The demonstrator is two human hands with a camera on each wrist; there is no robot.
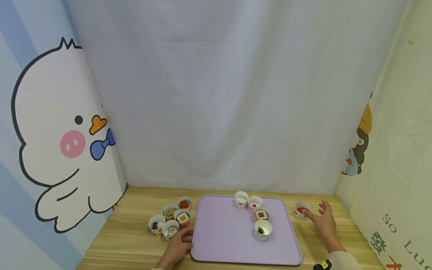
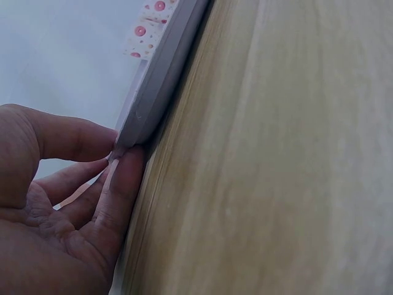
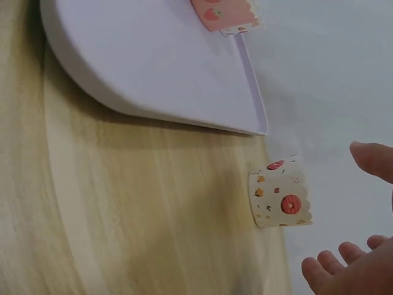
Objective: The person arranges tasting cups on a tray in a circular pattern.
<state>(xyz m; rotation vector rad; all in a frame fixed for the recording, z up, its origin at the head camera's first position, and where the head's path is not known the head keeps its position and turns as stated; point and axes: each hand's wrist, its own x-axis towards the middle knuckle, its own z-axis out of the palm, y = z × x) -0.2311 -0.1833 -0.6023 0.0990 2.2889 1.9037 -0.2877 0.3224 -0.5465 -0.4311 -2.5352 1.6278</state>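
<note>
Left hand (image 1: 180, 240): grip closely pinched on the left rim of the lilac tray (image 1: 226, 232), thumb on one face of the rim and fingertips on the other. Right hand (image 1: 325, 225): grip spread wide, thumb well apart from the fingers, nothing held. The nearest thing is the right-hand paper cup (image 1: 299, 210); the right wrist view shows a gap between hand and cup.

The right-hand paper cup is located on the desk (image 1: 135, 202), just beside the right edge of the tray. It stands upright, axis vertical, scalloped mouth facing up, with an orange-red piece inside. The tray lies flat at the middle of the desk, long axis running left to right across the person's front. Four cups (image 1: 263, 235) stand upright on its right half. Five cups (image 1: 156, 225) stand clustered to its left, near the left hand.
</note>
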